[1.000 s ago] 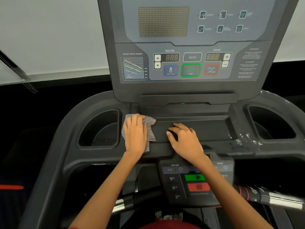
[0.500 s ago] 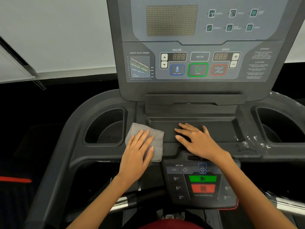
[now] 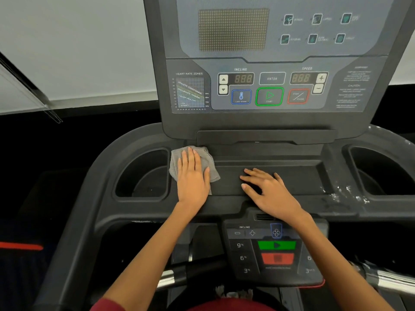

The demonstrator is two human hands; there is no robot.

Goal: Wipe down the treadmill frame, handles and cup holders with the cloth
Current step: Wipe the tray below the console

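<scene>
Nearest the camera, a lower keypad (image 3: 272, 250) with green and red buttons is seen, flanked by chrome-tipped handles (image 3: 390, 280) at the frame's lower edge; these are not being touched.

Above the keypad, the right hand (image 3: 271, 194) is laid flat in the shallow centre tray (image 3: 314, 176), fingers straight and slightly spread, nothing held. It is judged to be a brace only.

Just left of it, the left hand (image 3: 193, 178) is pressed palm-down on the grey cloth (image 3: 177, 162), fingers straight and close together. The cloth is crumpled on the strip of frame between the left cup holder (image 3: 141, 173) and the tray, its far edge reaching the foot of the console (image 3: 269, 86).

Step in hand, as judged: wiping of the console deck, left portion. The cup holders are judged not yet done; the inside of the left one is dark and its state cannot be told.

Further right, whitish specks (image 3: 343, 194) are noted on the deck between the tray and the right cup holder (image 3: 381, 173). That patch is untouched by the cloth.

Next move, as judged: either the cloth is to be pushed down into the left cup holder, which calls for the fingers curling round the cloth to follow the curved wall, or it is to be swept rightward across the tray toward the specks, which calls for the right hand being lifted clear. Console buttons should be avoided under pressure.
</scene>
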